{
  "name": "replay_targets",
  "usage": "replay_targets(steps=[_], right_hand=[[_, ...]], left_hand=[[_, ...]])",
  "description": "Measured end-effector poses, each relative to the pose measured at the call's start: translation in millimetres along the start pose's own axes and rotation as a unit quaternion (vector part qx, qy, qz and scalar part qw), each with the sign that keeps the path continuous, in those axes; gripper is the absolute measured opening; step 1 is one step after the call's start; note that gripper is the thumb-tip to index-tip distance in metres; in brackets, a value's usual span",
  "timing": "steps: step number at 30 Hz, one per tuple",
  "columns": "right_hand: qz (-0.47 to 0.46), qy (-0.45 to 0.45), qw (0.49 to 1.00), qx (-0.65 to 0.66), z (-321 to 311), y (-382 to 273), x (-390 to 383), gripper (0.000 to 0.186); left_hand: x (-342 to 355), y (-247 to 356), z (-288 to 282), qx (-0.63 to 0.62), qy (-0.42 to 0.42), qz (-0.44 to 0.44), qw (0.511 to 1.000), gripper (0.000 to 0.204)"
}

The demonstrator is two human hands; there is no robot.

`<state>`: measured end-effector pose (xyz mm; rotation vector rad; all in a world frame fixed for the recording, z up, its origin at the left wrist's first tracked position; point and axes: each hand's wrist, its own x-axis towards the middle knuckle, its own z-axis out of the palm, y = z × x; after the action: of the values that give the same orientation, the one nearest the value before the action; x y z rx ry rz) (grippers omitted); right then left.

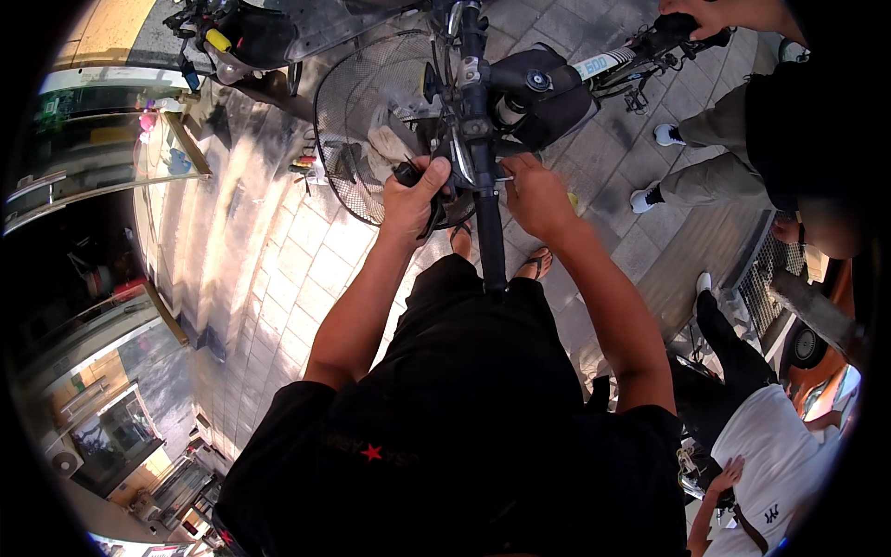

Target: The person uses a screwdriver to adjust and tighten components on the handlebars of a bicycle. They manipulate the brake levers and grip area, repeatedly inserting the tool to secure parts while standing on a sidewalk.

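A bicycle handlebar (476, 130) runs toward me, ending in a black grip (492, 249). My left hand (408, 204) is closed on a black handlebar fitting (406, 174), its thumb pressed along the top, just left of the bar. A dark curved part hangs below that palm. My right hand (541, 200) is on the bar's other side, fingertips pinched together close to it. A thin, light-coloured sliver shows by those fingertips; what they grip is too small to make out. A round black mesh basket (320, 102) sits left of the bar, with a pale object (390, 144) in it.
A dark bag (566, 111) is right of the bar. At the far right a person's hand (701, 14) rests on another bicycle (603, 65). Another person in a white shirt (770, 446) is at the lower right. Steps (200, 213) and a storefront lie left; paving (316, 251) surrounds my feet.
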<state>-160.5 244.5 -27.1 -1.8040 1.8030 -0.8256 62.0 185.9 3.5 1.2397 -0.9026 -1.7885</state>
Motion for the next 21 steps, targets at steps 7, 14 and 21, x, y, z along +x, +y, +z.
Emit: replay_targets(steps=[7, 14, 21], right_hand=[[0.003, -0.015, 0.995, -0.100, -29.2, -15.3, 6.1, 0.024], [0.014, -0.015, 0.999, -0.048, -20.3, -8.3, 5.4, 0.022], [-0.073, 0.100, 0.991, -0.044, -11.3, 7.0, -3.1, 0.023]], left_hand=[[2.3, 0.9, -1.7, -0.003, 0.001, -0.026, 1.000, 0.040], [-3.5, -5.0, 1.8, -0.027, 0.003, -0.037, 0.999, 0.040], [-8.9, -14.0, 11.0, -0.043, -0.014, -0.048, 0.998, 0.039]])
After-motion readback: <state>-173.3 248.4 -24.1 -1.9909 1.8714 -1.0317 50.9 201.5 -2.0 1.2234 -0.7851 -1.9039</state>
